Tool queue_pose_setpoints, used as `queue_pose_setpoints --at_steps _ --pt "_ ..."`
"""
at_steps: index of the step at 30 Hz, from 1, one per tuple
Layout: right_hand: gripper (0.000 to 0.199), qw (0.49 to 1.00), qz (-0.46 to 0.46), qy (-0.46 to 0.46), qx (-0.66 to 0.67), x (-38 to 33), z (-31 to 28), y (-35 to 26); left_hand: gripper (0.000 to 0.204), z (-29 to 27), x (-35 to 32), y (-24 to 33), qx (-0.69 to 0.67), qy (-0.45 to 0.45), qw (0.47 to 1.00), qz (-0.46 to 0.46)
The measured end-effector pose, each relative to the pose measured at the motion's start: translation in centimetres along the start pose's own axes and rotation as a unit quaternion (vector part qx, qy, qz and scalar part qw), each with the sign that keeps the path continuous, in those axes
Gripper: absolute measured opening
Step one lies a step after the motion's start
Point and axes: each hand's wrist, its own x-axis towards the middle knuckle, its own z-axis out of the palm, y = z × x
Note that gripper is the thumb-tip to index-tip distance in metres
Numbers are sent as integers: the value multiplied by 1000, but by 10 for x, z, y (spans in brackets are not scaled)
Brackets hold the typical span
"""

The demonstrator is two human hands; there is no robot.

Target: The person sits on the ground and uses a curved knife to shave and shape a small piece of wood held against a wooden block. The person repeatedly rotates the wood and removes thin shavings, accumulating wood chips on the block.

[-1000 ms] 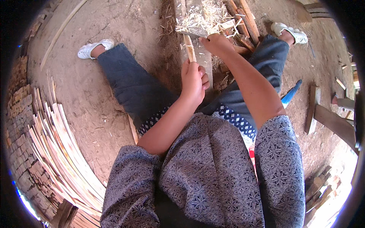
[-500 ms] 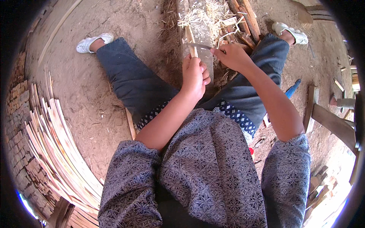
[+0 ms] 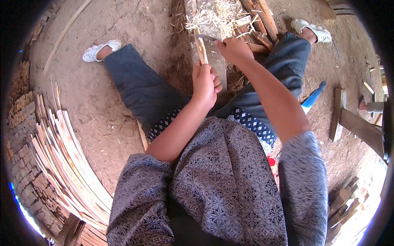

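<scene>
Stick (image 3: 201, 50): straight out ahead of L hand (image 3: 205, 85), above bench (image 3: 218, 58); long axis runs away from the person, far end tipped slightly L.
Knife (image 3: 207, 37): crosswise at stick, nr far end; can't tell from here if edge bites.
Nearer hand: L, right on stick's near end; R hand (image 3: 235, 51) farther out, to the R.
L grip: fingers wrapped round stick.
R grip: fist closed on knife, handle hidden.
Shavings (image 3: 214, 17): heaped on bench, just past knife.
</scene>
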Motion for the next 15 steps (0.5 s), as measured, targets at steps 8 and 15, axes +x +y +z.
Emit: queue_pose_setpoints --at_steps 8,15 --pt "47 981 -13 -53 185 -20 -22 4 7 -2 -3 17 -3 -29 999 -20" --pt "28 957 -206 -32 202 -81 -36 35 5 -1 -1 14 -15 -25 999 -15"
